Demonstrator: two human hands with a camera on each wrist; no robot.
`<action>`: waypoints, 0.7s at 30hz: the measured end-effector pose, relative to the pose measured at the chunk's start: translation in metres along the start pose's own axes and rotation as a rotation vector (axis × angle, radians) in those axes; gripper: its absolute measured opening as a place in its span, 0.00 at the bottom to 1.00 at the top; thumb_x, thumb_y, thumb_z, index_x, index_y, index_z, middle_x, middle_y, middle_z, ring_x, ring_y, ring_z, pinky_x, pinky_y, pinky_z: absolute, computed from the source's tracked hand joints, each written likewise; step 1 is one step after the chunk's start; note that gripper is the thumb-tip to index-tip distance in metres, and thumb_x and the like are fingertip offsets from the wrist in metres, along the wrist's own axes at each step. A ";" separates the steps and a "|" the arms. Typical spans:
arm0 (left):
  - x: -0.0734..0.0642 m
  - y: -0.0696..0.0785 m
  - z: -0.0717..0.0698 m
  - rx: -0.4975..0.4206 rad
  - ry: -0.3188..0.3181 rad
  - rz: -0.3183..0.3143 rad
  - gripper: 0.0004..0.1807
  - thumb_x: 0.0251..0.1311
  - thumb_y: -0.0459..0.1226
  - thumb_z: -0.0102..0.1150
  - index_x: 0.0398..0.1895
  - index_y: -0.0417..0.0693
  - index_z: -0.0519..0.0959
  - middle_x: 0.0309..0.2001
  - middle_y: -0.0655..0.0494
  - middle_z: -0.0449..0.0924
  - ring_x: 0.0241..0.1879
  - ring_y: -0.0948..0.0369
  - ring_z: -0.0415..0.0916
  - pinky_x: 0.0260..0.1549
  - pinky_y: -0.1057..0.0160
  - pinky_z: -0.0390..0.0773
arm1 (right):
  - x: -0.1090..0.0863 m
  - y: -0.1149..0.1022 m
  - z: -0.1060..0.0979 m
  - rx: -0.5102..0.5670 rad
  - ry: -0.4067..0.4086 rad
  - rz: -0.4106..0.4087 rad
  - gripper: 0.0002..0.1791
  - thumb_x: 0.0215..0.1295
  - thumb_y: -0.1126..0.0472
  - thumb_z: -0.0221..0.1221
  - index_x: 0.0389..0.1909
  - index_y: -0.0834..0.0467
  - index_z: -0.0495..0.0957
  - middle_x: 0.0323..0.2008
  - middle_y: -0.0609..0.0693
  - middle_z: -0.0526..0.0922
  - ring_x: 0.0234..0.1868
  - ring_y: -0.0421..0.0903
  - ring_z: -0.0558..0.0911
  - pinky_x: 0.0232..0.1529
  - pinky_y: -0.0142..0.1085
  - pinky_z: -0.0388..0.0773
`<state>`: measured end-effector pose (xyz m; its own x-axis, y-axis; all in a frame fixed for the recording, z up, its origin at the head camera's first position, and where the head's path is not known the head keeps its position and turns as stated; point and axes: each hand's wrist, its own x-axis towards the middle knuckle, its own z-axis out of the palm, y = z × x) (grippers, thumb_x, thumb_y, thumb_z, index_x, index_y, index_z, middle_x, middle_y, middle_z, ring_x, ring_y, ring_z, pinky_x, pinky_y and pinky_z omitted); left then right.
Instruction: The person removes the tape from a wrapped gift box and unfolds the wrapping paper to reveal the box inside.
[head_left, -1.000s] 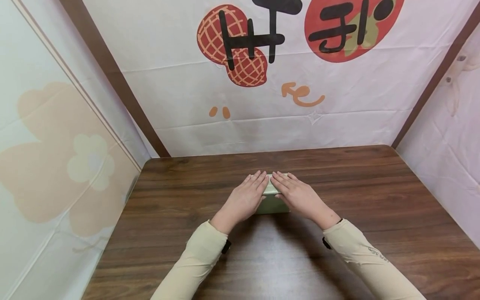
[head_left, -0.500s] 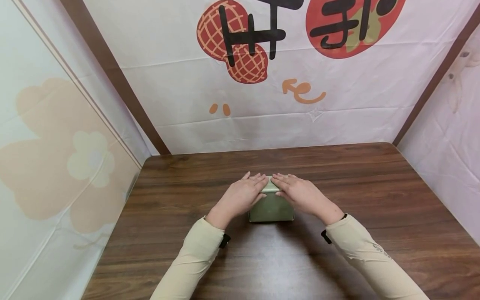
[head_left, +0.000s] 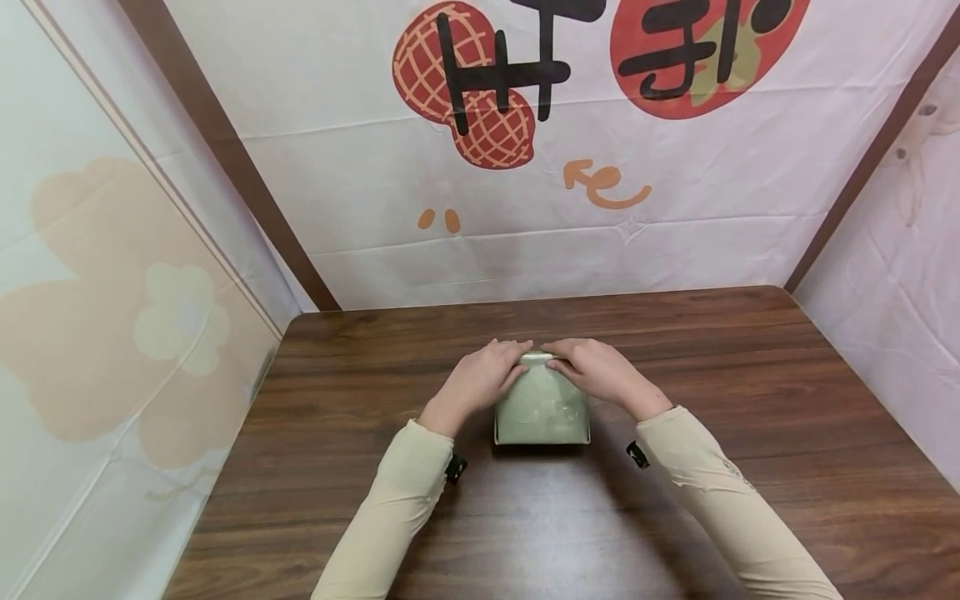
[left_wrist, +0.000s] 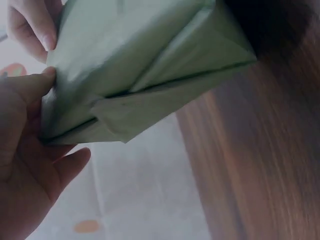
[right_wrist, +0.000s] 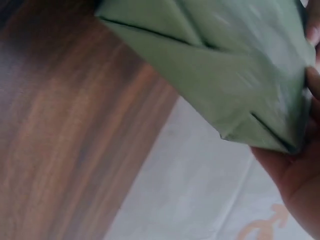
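A light green pack [head_left: 543, 408] in shiny film stands at the middle of the table, its broad face towards me. My left hand [head_left: 478, 379] grips its upper left edge, thumb on the near face and fingers over the back. From the other side my right hand [head_left: 602, 372] grips the upper right edge in the same way. Folded film flaps close the side of the pack [left_wrist: 150, 65] in the left wrist view. Similar folds show on the pack [right_wrist: 220, 70] in the right wrist view. Much of its back is hidden.
The brown wood-grain table [head_left: 375, 358] carries the pack. Behind it hangs a white printed cloth [head_left: 360, 192] with dark strokes and red shapes. Another cloth [head_left: 82, 500] with a pale flower closes the left side.
The pack has tipped so that more of its near face shows, and its lower edge appears closer to me. Both hands have shifted from flat on its top to gripping its upper edge.
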<state>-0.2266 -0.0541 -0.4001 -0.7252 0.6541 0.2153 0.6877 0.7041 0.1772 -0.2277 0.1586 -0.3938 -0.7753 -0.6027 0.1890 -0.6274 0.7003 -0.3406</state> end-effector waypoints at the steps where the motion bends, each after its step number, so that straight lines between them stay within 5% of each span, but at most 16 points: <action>1: 0.002 -0.003 0.002 -0.025 0.007 -0.007 0.22 0.69 0.40 0.49 0.62 0.40 0.70 0.57 0.46 0.75 0.57 0.52 0.72 0.60 0.54 0.66 | 0.002 0.002 0.004 -0.009 0.029 0.005 0.19 0.70 0.58 0.53 0.56 0.64 0.76 0.52 0.58 0.80 0.53 0.54 0.78 0.52 0.48 0.74; 10: 0.022 -0.024 0.008 -0.195 -0.078 -0.087 0.20 0.70 0.41 0.48 0.61 0.43 0.73 0.57 0.48 0.75 0.56 0.55 0.73 0.54 0.56 0.72 | 0.017 0.021 0.022 0.017 0.084 0.066 0.19 0.71 0.57 0.52 0.57 0.62 0.76 0.51 0.58 0.80 0.53 0.54 0.78 0.53 0.48 0.73; 21: 0.019 -0.031 0.035 -0.178 -0.057 -0.138 0.22 0.72 0.40 0.42 0.63 0.40 0.69 0.60 0.45 0.72 0.61 0.52 0.68 0.59 0.54 0.67 | 0.023 0.030 0.047 0.046 0.137 0.059 0.17 0.70 0.60 0.52 0.55 0.63 0.76 0.49 0.58 0.80 0.51 0.54 0.77 0.52 0.48 0.73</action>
<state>-0.2628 -0.0540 -0.4353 -0.8099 0.5734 0.1240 0.5741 0.7312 0.3684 -0.2606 0.1479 -0.4427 -0.8153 -0.5009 0.2904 -0.5790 0.7128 -0.3958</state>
